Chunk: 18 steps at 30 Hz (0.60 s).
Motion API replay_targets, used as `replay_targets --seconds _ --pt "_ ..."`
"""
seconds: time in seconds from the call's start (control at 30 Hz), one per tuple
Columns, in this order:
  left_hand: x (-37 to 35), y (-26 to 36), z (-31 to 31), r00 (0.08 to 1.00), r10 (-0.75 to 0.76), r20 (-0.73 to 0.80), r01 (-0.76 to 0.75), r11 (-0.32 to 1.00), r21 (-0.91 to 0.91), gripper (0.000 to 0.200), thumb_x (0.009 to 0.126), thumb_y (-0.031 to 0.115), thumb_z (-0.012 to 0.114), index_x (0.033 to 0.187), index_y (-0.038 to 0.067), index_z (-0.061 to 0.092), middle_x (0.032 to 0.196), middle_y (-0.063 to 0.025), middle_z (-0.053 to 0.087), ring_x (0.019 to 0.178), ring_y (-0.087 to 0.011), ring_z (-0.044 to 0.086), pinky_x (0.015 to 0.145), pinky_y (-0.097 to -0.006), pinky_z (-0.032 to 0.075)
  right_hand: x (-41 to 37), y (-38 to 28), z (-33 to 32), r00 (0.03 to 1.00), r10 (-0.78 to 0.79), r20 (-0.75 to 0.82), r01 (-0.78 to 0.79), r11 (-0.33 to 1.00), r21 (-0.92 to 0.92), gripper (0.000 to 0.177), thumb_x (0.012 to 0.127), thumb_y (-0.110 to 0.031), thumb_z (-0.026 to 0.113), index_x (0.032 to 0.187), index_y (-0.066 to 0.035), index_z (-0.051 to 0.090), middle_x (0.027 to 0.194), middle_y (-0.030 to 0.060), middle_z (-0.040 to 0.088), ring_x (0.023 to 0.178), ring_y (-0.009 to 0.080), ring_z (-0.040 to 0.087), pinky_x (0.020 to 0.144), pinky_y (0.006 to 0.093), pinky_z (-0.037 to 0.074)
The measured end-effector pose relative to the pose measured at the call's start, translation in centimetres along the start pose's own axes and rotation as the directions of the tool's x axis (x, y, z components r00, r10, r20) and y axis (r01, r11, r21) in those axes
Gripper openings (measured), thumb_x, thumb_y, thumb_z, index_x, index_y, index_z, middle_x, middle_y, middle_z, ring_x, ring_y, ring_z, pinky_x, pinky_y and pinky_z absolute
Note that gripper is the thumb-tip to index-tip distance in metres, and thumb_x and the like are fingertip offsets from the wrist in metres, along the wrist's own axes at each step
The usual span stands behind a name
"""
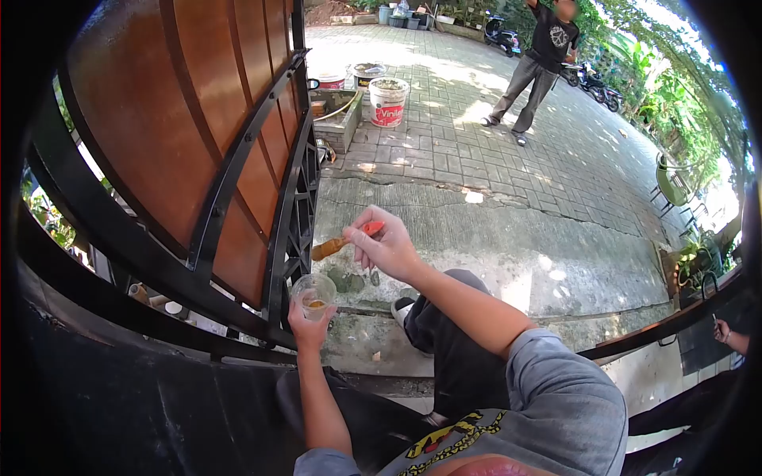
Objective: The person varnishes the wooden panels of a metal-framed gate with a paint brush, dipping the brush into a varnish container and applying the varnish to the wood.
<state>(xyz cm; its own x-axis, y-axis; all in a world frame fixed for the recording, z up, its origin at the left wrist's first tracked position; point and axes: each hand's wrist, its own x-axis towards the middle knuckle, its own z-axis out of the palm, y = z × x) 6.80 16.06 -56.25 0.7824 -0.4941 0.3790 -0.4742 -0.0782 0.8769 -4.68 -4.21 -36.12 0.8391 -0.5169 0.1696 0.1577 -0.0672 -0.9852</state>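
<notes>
My right hand (pixel 387 245) grips a paintbrush by its red handle (pixel 372 228). The brush's bristles (pixel 327 249) are coated in yellowish brown and point left toward the gate. Below it, my left hand (pixel 310 324) is wrapped around a clear plastic cup (pixel 314 290). A little brown liquid (pixel 317 305) lies at the bottom of the cup. Brush and cup are apart. Left of both hands stands a gate with glossy brown wood panels (pixel 159 103) in a black metal frame (pixel 230 190).
Beyond the gate, a white paint bucket (pixel 389 101) and other buckets stand by a low concrete trough (pixel 340 127). A person (pixel 548 55) stands on the paving. At the right edge another person's hand (pixel 721 330) shows. A green chair (pixel 673 186) and parked motorbikes (pixel 502 36) are farther off.
</notes>
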Motion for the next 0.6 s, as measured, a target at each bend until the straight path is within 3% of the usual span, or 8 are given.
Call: replay_targets --seconds 0.33,0.43,0.6 --pt "-0.1 0.5 0.2 0.997 -0.013 -0.078 0.013 1.000 0.003 0.062 0.068 0.022 0.096 0.115 -0.004 0.066 0.108 -0.0177 0.065 0.099 -0.0356 0.066 0.089 -0.0432 0.054 0.4 1.1 1.6 0.999 -0.013 -0.034 0.018 0.991 0.132 0.014 0.104 -0.015 0.064 0.110 -0.004 0.059 0.069 0.0036 0.064 0.054 0.0096 0.060 0.047 0.0233 0.047" --pt "-0.5 0.1 -0.3 0.997 -0.041 -0.071 0.046 0.996 0.074 0.061 0.071 0.019 0.095 0.122 -0.001 0.067 0.115 -0.0153 0.066 0.106 -0.0280 0.067 0.094 -0.0395 0.054 0.0 0.7 2.6 0.999 -0.031 -0.011 0.032 0.986 0.161 0.017 0.105 -0.016 0.063 0.116 -0.004 0.060 0.073 0.0029 0.064 0.057 0.0090 0.061 0.049 0.0233 0.047" --pt "-0.9 -0.8 -0.2 0.996 -0.048 -0.075 0.055 0.995 0.084 0.063 0.070 0.021 0.096 0.122 -0.001 0.067 0.117 -0.0150 0.066 0.107 -0.0274 0.066 0.095 -0.0391 0.054 0.0 1.2 2.9 0.992 -0.058 0.114 0.044 0.992 0.119 0.021 0.108 -0.020 0.059 0.122 -0.005 0.060 0.082 0.0013 0.063 0.066 0.0076 0.062 0.054 0.0236 0.048"
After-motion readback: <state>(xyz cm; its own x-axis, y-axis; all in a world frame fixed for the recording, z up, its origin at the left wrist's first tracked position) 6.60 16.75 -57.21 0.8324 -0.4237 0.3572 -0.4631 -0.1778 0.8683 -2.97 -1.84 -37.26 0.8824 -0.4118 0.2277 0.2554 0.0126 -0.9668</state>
